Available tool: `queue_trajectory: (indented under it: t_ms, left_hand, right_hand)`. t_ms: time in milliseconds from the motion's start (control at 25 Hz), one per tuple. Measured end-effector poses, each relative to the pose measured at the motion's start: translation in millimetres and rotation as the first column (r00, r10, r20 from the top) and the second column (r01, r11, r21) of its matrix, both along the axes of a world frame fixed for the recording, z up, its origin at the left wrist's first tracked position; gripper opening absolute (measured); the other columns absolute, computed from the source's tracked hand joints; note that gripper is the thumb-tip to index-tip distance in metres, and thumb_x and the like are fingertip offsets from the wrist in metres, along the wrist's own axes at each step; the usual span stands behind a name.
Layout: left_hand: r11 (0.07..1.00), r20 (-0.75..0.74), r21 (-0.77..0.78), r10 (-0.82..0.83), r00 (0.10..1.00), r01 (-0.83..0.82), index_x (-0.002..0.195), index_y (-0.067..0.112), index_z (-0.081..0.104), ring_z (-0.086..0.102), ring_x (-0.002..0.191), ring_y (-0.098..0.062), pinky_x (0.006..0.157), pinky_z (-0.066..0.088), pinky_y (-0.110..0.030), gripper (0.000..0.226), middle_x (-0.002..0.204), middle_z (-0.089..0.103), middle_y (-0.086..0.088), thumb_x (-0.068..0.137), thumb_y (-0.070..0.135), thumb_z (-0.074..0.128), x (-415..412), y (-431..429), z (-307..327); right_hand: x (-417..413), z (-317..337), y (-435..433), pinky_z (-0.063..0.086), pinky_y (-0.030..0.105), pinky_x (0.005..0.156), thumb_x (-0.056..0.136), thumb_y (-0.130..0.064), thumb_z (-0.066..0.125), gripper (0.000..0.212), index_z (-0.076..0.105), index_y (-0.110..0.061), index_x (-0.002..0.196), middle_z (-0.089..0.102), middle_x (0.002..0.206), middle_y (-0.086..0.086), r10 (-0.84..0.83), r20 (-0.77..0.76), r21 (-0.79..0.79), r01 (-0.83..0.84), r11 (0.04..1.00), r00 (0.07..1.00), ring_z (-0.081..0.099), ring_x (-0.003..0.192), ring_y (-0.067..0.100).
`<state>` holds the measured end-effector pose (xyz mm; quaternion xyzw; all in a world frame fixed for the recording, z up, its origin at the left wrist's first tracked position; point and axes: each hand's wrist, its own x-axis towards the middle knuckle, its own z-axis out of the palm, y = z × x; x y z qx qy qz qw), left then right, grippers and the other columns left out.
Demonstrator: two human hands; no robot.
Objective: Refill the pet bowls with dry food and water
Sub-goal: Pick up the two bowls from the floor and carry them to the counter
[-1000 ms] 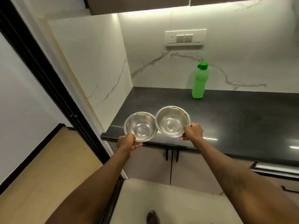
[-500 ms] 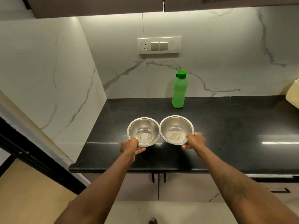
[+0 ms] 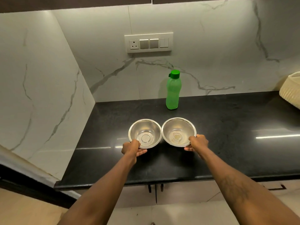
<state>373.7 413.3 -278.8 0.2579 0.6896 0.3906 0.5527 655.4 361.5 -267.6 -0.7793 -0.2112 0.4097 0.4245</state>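
Head view: black countertop (image 3: 227, 143), marble-veined walls (image 3: 48, 78).

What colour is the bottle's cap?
Dark green, on the paler green bottle; the cap shows in the head view.

You have one view only: the wide-angle camera on your head, facing forward and down across the glossy black stone countertop (image 3: 235, 151) to the white veined marble wall (image 3: 211, 38) at 12 o'clock. Near, mid-frame: your left hand (image 3: 131, 147) gripping the left shiny round steel bowl (image 3: 145, 133), your right hand (image 3: 198, 142) gripping the right shiny round steel bowl (image 3: 178, 131).
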Motion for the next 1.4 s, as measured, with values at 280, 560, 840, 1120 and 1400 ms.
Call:
queue_trajectory:
  t_ms: [280,560,840,1120,1400]
  left_hand:
    - [0.999,0.014,-0.026,0.023,1.000,-0.023,0.115,-0.012,0.064,0.079,0.067,-0.032,0.063,0.067,-0.040,0.034,0.093,0.075,-0.028,0.082,-0.007,0.055,7,-4,-7]
    - [0.999,0.024,-0.039,0.010,1.000,-0.009,0.118,-0.010,0.063,0.080,0.073,-0.033,0.065,0.067,-0.040,0.034,0.093,0.077,-0.025,0.085,-0.004,0.057,15,3,-9]
    - [0.989,-0.178,-0.114,-0.109,0.978,0.090,0.112,-0.001,0.067,0.078,0.076,-0.031,0.060,0.066,-0.042,0.029,0.093,0.076,-0.017,0.092,0.020,0.065,14,9,-12]
    - [0.994,-0.424,-0.089,-0.098,0.900,0.066,0.120,0.008,0.069,0.069,0.090,-0.028,0.060,0.063,-0.037,0.044,0.105,0.070,-0.013,0.082,0.031,0.071,14,9,-8]
    - [0.988,-0.589,-0.037,-0.144,0.795,0.151,0.134,0.007,0.055,0.063,0.112,-0.036,0.083,0.051,-0.039,0.059,0.128,0.065,-0.016,0.081,0.029,0.071,21,-3,15]
  right_hand:
    - [14,-9,3,0.058,0.028,0.044,0.094,0.001,0.053,0.029,0.063,0.002,0.121,0.071,0.103,0.025,0.037,0.003,-0.046,-0.037,0.998,0.999,0.075,0.071,0.032]
    - [21,-13,11,0.058,0.029,0.044,0.097,-0.002,0.054,0.025,0.062,0.002,0.120,0.071,0.101,0.025,0.047,-0.022,-0.049,-0.048,0.998,0.999,0.074,0.068,0.030]
    - [28,-14,20,0.062,0.036,0.051,0.102,-0.023,0.061,0.025,0.059,-0.003,0.117,0.073,0.094,0.022,0.100,-0.068,-0.078,-0.105,0.991,0.993,0.075,0.072,0.029]
    - [33,-20,20,0.064,0.040,0.064,0.098,-0.041,0.064,0.041,0.057,-0.011,0.125,0.070,0.108,0.014,0.208,0.112,-0.125,-0.194,0.973,0.972,0.072,0.091,0.027]
    - [29,-11,13,0.050,0.048,0.101,0.090,-0.047,0.067,0.068,0.043,-0.011,0.142,0.055,0.140,0.013,0.333,0.474,-0.151,-0.297,0.943,0.815,0.055,0.126,0.034]
